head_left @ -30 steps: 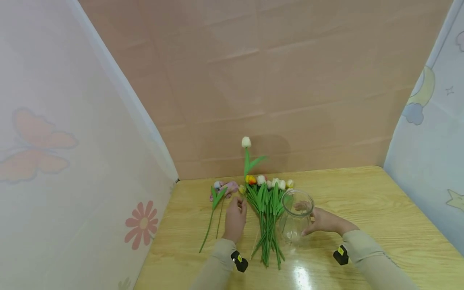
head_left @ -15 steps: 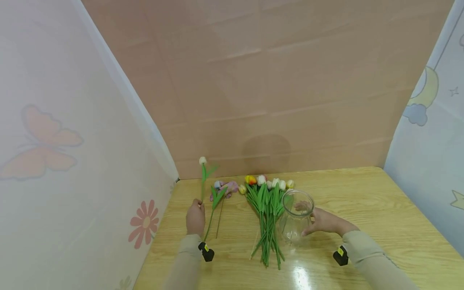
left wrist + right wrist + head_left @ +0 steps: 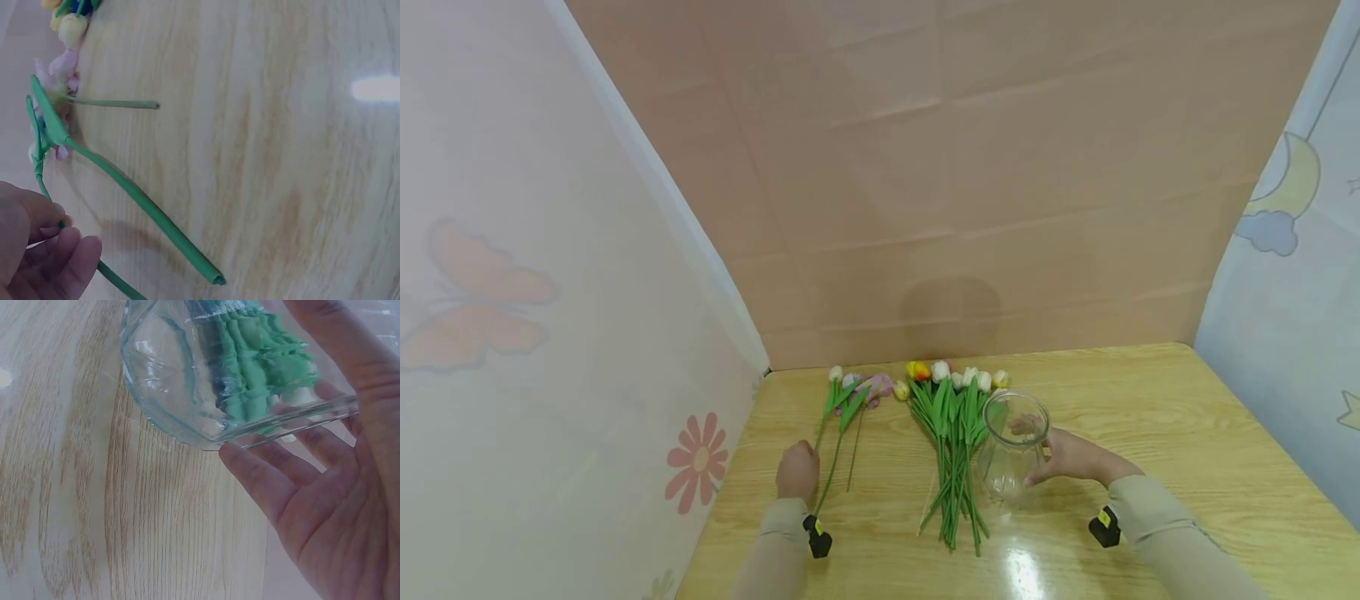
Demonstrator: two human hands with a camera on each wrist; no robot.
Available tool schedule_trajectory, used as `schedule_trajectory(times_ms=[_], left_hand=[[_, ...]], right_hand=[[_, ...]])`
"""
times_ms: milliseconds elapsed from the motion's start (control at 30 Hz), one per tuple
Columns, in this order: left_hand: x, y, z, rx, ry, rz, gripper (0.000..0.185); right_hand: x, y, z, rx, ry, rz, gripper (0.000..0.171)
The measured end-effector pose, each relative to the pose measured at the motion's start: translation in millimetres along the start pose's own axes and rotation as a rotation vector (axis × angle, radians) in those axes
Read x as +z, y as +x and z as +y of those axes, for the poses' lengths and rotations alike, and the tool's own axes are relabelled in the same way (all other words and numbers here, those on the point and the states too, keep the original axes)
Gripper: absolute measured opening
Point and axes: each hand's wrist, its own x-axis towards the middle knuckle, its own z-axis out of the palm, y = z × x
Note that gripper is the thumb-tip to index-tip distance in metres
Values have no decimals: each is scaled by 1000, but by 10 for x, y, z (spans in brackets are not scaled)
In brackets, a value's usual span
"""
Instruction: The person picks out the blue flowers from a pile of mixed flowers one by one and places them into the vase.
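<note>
On pale wooden bench (image 3: 1135,417), right hand (image 3: 1067,457) curls fingers round clear glass vase (image 3: 1003,467); left of it, left hand (image 3: 797,472) pinches green-stemmed white tulip (image 3: 836,374), whose close-lying leaves (image 3: 830,402) may snag green-leaved flower (image 3: 150,208).

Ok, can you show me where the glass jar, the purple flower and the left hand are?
Glass jar (image 3: 1004,473): head view, on its clear side below the rim.
Purple flower (image 3: 878,387): head view, on its petals.
Left hand (image 3: 798,472): head view, on its back.

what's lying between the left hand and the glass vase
In the head view, going from the left hand to the glass vase: a leafy green stem, then a thinner stem, then the bunch of tulips.
</note>
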Motion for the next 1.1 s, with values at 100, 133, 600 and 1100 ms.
schedule_trajectory(times_ms=[100, 133, 600, 1100], left_hand=[[3, 2, 11, -19, 25, -23, 13], [14, -1, 7, -21, 26, -25, 13], [244, 119, -116, 46, 128, -24, 32], [83, -88, 1192, 336, 178, 80, 34]], right_hand=[[1, -5, 3, -3, 1, 2, 90], [6, -6, 6, -4, 3, 2, 90], [16, 7, 17, -8, -12, 4, 91], [19, 14, 57, -18, -22, 13, 92]])
